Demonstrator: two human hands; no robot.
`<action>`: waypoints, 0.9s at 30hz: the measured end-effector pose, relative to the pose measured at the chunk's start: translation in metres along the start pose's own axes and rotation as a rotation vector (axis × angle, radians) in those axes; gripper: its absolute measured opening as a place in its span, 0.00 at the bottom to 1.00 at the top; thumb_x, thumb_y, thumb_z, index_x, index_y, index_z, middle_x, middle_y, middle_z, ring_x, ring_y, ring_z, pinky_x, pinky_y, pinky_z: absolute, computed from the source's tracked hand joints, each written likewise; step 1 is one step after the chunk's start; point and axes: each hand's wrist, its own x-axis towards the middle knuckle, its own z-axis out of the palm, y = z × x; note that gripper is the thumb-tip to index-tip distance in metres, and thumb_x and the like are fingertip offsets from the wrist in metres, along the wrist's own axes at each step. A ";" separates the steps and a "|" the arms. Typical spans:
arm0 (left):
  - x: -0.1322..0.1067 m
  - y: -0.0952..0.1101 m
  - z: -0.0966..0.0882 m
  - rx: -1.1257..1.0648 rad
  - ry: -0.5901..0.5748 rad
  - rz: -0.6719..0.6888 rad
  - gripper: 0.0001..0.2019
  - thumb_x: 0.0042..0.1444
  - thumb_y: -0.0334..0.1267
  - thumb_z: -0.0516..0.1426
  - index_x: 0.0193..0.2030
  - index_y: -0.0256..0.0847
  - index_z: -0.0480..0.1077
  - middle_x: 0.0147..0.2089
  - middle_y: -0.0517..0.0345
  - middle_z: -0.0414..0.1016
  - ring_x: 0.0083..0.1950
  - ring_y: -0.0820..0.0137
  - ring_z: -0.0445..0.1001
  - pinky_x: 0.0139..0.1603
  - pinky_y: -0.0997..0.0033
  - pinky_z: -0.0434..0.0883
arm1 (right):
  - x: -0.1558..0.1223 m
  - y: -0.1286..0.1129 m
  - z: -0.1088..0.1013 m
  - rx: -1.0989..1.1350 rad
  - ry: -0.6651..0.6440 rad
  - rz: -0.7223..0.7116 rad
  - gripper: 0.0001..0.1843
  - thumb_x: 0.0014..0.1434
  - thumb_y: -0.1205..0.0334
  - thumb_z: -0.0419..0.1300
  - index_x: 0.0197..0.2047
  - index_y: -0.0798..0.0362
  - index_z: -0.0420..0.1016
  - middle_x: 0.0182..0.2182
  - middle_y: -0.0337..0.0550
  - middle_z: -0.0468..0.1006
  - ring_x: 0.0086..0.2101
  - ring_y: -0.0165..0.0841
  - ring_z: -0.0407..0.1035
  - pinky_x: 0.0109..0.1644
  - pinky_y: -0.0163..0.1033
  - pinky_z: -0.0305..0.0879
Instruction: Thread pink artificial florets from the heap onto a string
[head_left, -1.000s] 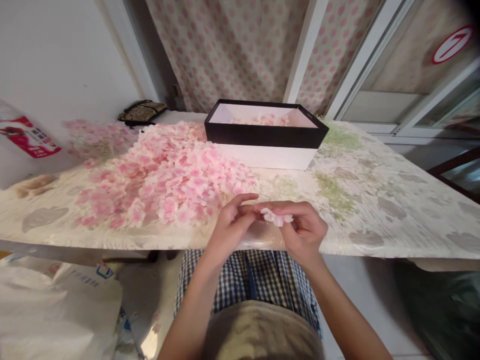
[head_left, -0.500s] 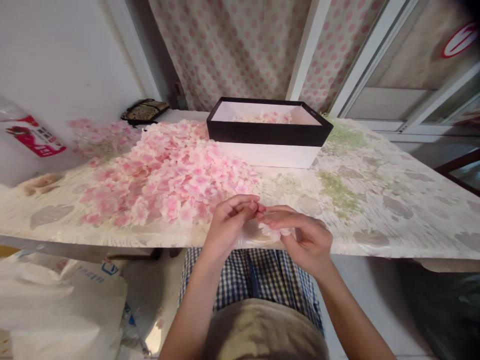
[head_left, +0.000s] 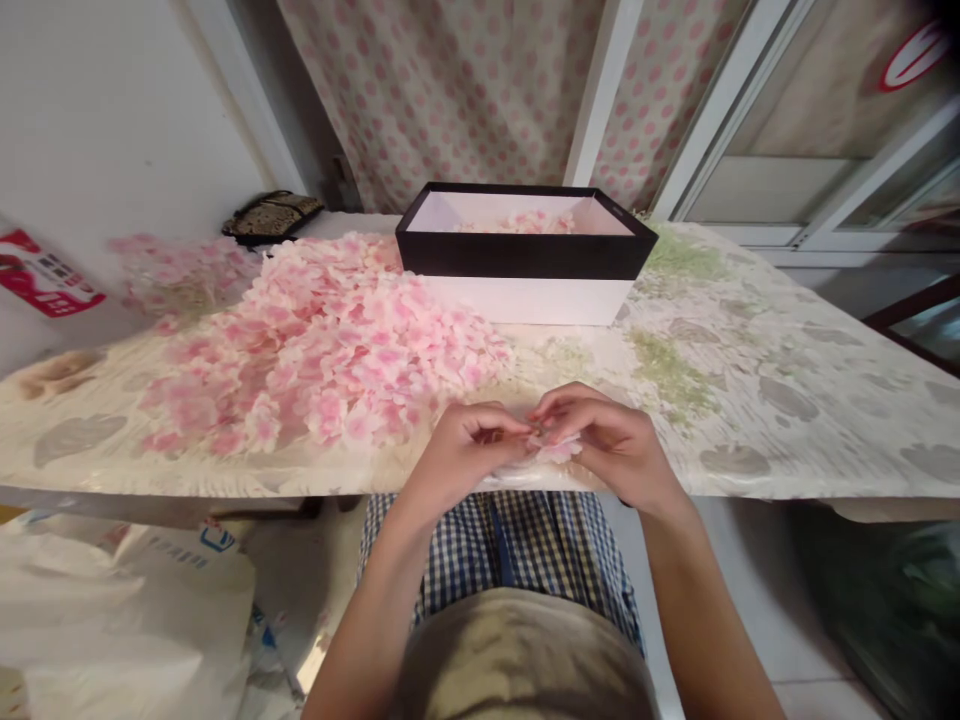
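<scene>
Close to the table's front edge, my two hands meet at the fingertips. Between them is a pale pink artificial flower point(head_left: 559, 449), its petals showing below the right fingers. My right hand point(head_left: 619, 440) is closed on this flower. My left hand point(head_left: 465, 450) pinches at the flower's middle, thumb against fingers; the small part between those fingertips is hidden. Left of my hands lies a large heap of pink artificial flowers point(head_left: 337, 340). Behind it stands a white box with a black rim point(head_left: 525, 255), holding more pink petals point(head_left: 536, 222).
Green plastic sprigs point(head_left: 671, 375) lie scattered on the patterned tablecloth point(head_left: 787, 440) to the right. A dark patterned pouch point(head_left: 271, 215) rests at the back left. A white plastic bag point(head_left: 112, 610) is below the table on the left, and a curtain point(head_left: 465, 90) hangs behind.
My hands have come closer around the flower, the left turning so its fingers point right. More pink petal shows under the right fingers. The whole view has shifted slightly.
</scene>
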 end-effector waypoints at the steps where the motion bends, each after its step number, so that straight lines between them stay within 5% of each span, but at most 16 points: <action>1: -0.001 0.000 0.000 0.038 -0.023 0.012 0.02 0.49 0.31 0.63 0.29 0.39 0.79 0.29 0.60 0.75 0.29 0.75 0.68 0.31 0.74 0.61 | 0.000 -0.001 0.000 0.009 -0.031 0.010 0.06 0.58 0.70 0.63 0.34 0.49 0.78 0.41 0.40 0.76 0.43 0.30 0.73 0.47 0.38 0.69; 14: -0.008 0.002 -0.006 0.023 -0.148 0.083 0.05 0.56 0.34 0.60 0.31 0.38 0.77 0.29 0.61 0.65 0.31 0.74 0.64 0.31 0.71 0.58 | -0.004 -0.007 -0.005 0.066 -0.209 -0.013 0.08 0.57 0.73 0.63 0.35 0.50 0.79 0.45 0.42 0.74 0.44 0.30 0.73 0.48 0.37 0.70; 27: -0.011 0.006 -0.006 0.159 -0.243 0.130 0.06 0.58 0.31 0.60 0.30 0.36 0.75 0.27 0.64 0.62 0.27 0.79 0.58 0.25 0.75 0.55 | -0.007 -0.006 -0.005 -0.003 -0.181 0.006 0.08 0.58 0.73 0.63 0.35 0.50 0.79 0.39 0.41 0.77 0.37 0.28 0.74 0.39 0.35 0.70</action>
